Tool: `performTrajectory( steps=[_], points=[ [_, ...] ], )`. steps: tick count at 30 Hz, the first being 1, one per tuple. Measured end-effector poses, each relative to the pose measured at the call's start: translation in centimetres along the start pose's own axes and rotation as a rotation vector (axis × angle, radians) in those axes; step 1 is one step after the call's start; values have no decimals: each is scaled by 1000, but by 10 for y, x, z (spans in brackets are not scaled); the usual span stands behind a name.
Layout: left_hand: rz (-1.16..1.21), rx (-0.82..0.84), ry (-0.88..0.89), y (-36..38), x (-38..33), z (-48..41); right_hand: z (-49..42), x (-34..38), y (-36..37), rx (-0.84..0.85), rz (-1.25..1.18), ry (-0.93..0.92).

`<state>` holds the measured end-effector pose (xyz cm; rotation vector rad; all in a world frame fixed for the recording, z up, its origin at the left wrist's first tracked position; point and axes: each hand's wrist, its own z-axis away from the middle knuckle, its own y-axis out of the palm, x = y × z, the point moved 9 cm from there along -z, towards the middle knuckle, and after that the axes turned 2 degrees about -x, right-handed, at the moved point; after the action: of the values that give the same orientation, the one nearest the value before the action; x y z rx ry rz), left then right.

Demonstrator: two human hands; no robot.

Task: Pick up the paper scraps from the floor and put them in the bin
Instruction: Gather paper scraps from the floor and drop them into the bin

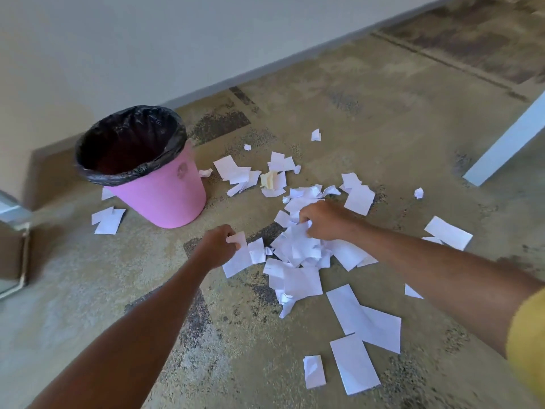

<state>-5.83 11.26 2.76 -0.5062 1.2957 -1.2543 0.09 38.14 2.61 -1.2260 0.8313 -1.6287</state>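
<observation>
left hand (219,243) is closed around a white scrap (237,256), pinching its top edge while the sheet hangs down toward the carpet (368,113). right hand (323,221) is curled into the middle of the paper pile (298,249), fingers bunched on a clump of crumpled pieces.

paper scraps lie all around: the thick pile sits between the two hands and just toward 5 o'clock of the left one, more are strewn at 12 o'clock of the pile near the bin, a few long strips (362,317) lie at 6 o'clock close to the person, and loose bits are out at 3 o'clock.

pink bin (165,196) with its black liner (129,137) stands upright and open at about 10 o'clock from the left hand and 9 o'clock from the right. the left hand is plainly the nearer one, with bare carpet between it and the bin. a white table leg (507,140) stands well apart at 2 o'clock.

my read is that the gather is barely begun, and the left hand's carry up and over the rim is the shorter path.
</observation>
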Motion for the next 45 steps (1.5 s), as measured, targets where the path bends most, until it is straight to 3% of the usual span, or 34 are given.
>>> performTrajectory(
  steps=[8,15,26,31,38,45],
  points=[
    [-23,-10,25,-39,-56,-13,-5,-13,-17,-57,-136,27],
    [-10,-15,19,-49,-28,-25,-27,-6,0,-30,-176,114],
    [83,136,100,-65,-18,-84,-45,9,-10,-89,-416,353],
    [264,219,38,-41,-27,-102,-39,12,-26,-218,-640,464],
    [461,322,200,-59,-84,-111,-20,25,-48,-375,-1039,609],
    [609,420,307,-100,-120,-97,-8,61,-89,-657,-1275,701]
  ],
)
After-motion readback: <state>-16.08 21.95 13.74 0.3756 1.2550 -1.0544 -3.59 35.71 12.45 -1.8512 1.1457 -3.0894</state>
